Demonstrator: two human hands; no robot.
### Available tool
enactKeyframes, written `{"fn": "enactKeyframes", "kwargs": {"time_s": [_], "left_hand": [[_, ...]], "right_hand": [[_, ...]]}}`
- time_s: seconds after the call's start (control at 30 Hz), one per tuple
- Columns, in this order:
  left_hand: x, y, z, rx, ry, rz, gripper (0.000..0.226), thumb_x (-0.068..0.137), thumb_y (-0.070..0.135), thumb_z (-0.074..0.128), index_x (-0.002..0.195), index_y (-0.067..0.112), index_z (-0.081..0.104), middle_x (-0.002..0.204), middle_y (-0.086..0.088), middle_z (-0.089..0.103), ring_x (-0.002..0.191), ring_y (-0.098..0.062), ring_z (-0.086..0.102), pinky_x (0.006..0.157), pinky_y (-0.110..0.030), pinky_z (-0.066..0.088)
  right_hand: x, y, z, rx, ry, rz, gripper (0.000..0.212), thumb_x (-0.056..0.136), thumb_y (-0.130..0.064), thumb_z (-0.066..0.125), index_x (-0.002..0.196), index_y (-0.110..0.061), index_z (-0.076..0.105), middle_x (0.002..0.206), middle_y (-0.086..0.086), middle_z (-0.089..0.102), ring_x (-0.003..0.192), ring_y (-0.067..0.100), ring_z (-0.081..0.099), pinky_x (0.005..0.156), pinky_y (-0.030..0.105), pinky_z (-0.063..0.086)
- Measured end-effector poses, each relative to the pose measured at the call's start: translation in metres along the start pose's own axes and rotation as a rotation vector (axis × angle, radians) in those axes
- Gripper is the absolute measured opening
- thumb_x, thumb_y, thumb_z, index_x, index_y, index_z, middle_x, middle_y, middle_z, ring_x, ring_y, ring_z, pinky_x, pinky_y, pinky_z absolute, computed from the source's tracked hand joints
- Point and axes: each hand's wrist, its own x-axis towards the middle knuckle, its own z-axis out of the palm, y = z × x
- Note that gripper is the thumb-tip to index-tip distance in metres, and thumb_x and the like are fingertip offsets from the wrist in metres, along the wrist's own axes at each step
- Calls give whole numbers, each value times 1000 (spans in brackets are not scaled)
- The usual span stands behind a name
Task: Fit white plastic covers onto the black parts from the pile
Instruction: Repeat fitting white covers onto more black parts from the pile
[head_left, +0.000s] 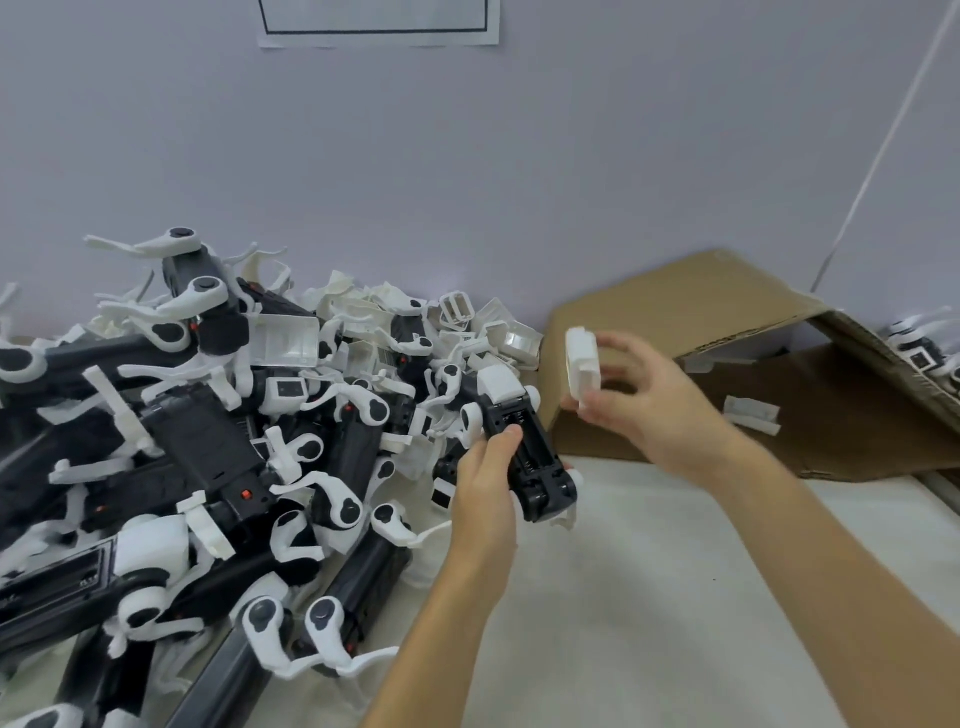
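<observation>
Step in hand: mating one cover to one part, judged from both pieces being up off the pale cloth-covered table (675, 597) at once.

The left hand (485, 483) grasps a long black plastic part with white end fittings (524, 452), fingers curled round its left flank, thumb on the upper face. It sits at the right edge of the heap of black-and-white parts (208, 441). Long axis runs from near-right to far-left; the wheeled black end points toward the person, the white-capped end toward the wall. An open recess with a spring faces up.

The right hand (639, 400) pinches a small white rectangular plastic cover (582, 361) between thumb and fingertips, held on edge, above and right of the part, not touching it.

Next move likely calls for turning the cover flat, aligning it with the recess, then pressing it home.

Beyond lies a brown cardboard box (701, 312), flaps open.
</observation>
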Motion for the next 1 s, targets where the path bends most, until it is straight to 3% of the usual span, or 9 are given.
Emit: {"fn": "enactKeyframes", "kwargs": {"time_s": [0.13, 0.23, 0.33, 0.43, 0.53, 0.63, 0.7, 0.83, 1.0], "left_hand": [[0, -2, 0, 8, 45, -23, 32, 95, 31, 58, 114, 6, 66, 118, -27, 65, 94, -31, 72, 69, -34, 56], [1, -3, 0, 29, 62, -44, 31, 97, 29, 54, 115, 6, 66, 117, -26, 67, 105, -37, 68, 74, -36, 56], [1, -4, 0, 33, 60, -32, 31, 98, 28, 53, 113, 5, 66, 113, -27, 68, 99, -34, 69, 70, -34, 57], [1, -5, 0, 50, 70, -37, 32, 98, 29, 53, 116, 6, 66, 117, -27, 67, 105, -36, 68, 75, -37, 56], [0, -5, -1, 105, 28, -9, 35, 94, 32, 59, 118, 8, 66, 113, -22, 70, 103, -34, 69, 75, -38, 56], [-1, -4, 0, 223, -49, 39, 38, 81, 40, 69, 114, 21, 70, 102, -7, 76, 99, -25, 72, 83, -41, 57], [-3, -3, 2, 311, -68, 68, 38, 73, 46, 72, 108, 31, 70, 98, 5, 77, 96, -14, 73, 85, -36, 56], [-3, -2, 1, 336, -71, 85, 36, 68, 45, 77, 102, 33, 71, 95, 10, 77, 88, -7, 73, 78, -29, 55], [-1, -1, -1, 324, -112, 33, 42, 63, 46, 82, 102, 34, 71, 96, 9, 77, 91, -9, 74, 84, -36, 58]], "right_hand": [[-32, 41, -1, 415, 3, 82, 67, 73, 8, 66, 133, -19, 56, 124, 19, 66, 97, 34, 73, 74, 29, 59], [-42, 62, 2, 557, -37, 133, 63, 78, 0, 64, 135, -26, 58, 126, 19, 66, 97, 35, 70, 86, 39, 57], [-42, 72, 5, 559, -81, 166, 46, 87, -14, 60, 132, -24, 63, 134, 21, 61, 102, 37, 60, 102, 50, 41], [-43, 76, 8, 531, -91, 187, 38, 91, -22, 58, 128, -21, 65, 128, 20, 65, 103, 37, 54, 96, 48, 37], [-46, 72, 10, 483, -68, 141, 41, 84, -15, 66, 125, -21, 67, 125, 14, 67, 104, 36, 60, 92, 47, 44], [-50, 62, 14, 105, 12, -71, 39, 94, -9, 65, 129, -28, 63, 127, 3, 63, 102, 22, 71, 83, 35, 57], [-52, 59, 15, -76, 56, -158, 50, 93, -4, 67, 135, -31, 57, 128, -6, 60, 104, 14, 70, 79, 27, 58], [-54, 57, 13, -101, 31, -193, 58, 84, 3, 74, 131, -27, 59, 128, -14, 61, 111, 6, 66, 83, 25, 58], [-53, 57, 7, -112, -33, -222, 62, 75, 2, 82, 126, -27, 63, 121, -15, 68, 115, 11, 65, 82, 27, 58]]}}
